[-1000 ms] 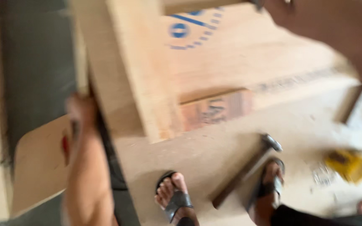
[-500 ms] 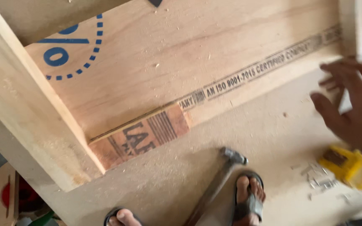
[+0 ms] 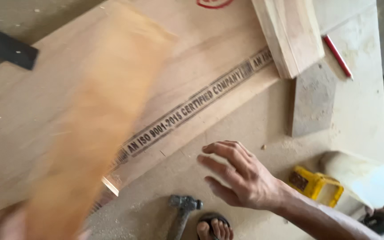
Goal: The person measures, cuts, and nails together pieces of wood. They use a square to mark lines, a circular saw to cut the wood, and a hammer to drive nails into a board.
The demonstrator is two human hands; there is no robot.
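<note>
Fingers [image 3: 221, 151] of the right hand [image 3: 245, 178] spread above the board [image 3: 263, 120].

A dusty brown board floor [image 3: 254, 129] carries my work. Lying on it: a large plywood sheet [image 3: 192, 58], a hammer [image 3: 181, 213], a yellow tape measure [image 3: 314, 186], a red pencil [image 3: 338, 57], a white plastic jug [image 3: 361, 178] and sawdust.

You see a pale tan plywood sheet [image 3: 45, 111] crossed by a dark printed stripe, and a red pencil [image 3: 338, 57] at upper right. At lower right sit a yellow tool [image 3: 314, 186] and a white jug [image 3: 361, 178].
</note>
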